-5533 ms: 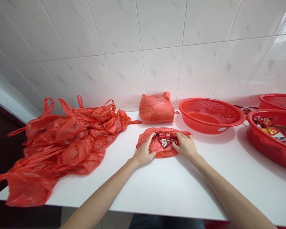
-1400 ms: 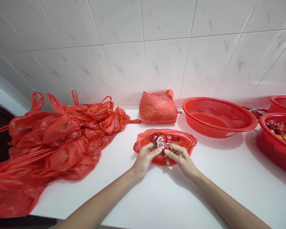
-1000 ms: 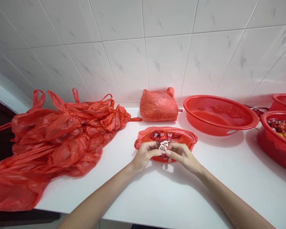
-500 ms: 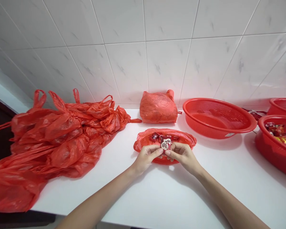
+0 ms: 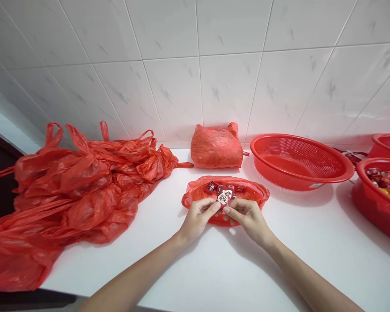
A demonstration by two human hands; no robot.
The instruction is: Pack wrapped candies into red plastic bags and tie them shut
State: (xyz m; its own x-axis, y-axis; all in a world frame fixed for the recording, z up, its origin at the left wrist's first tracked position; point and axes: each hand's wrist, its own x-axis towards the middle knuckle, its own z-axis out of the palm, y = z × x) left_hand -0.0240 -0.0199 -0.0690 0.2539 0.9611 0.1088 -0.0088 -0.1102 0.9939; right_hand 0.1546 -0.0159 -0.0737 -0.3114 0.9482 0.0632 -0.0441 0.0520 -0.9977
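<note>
A small dark red candy packet (image 5: 225, 196) with cream printing is pinched between my two hands. My left hand (image 5: 196, 218) grips its left lower edge with thumb and fingers. On the other side, my right hand (image 5: 251, 217) has its thumb on the front of the packet, fingers curled behind. Just below and behind the packet lies a red plastic bag (image 5: 193, 190) with its mouth spread wide. Inside the bag are a dark wrapped candy (image 5: 211, 186) and other small wrapped pieces, partly hidden by the packet and my hands.
Many tied red bags (image 5: 94, 186) are heaped on the left of the white table (image 5: 182, 281). A full red bag (image 5: 216, 147) rests against the tiled wall (image 5: 169, 99). To the right stand a red mesh basket (image 5: 300, 173) and a red basin (image 5: 377, 212) holding wrapped candies.
The candy packet has tilted a little and shifted slightly left in my hands. Both hands keep their grip, and the view has turned very slightly.
</note>
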